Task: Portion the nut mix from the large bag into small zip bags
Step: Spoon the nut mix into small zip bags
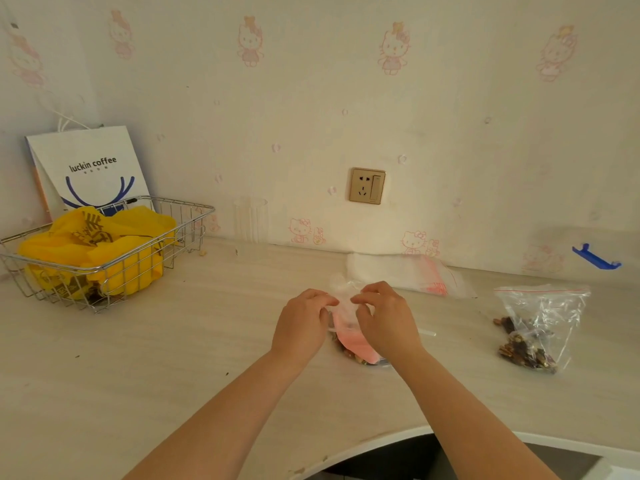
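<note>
My left hand [303, 322] and my right hand [384, 317] both pinch the clear top of a small zip bag [346, 303] at the middle of the counter. Between the hands shows a pink patch and some nut mix [356, 356] at the bag's bottom. To the right lies the large clear bag [543, 313] with a red zip line and dark nut mix [523, 351] in its lower corner. A stack of empty small zip bags [408, 273] with red strips lies behind my hands near the wall.
A wire basket [194, 216] holding yellow plastic bags [100, 247] stands at the far left, with a white paper bag [90, 164] behind it. A blue clip [595, 258] lies far right. A wall socket [367, 185] is above. The counter's curved edge [398, 434] runs below.
</note>
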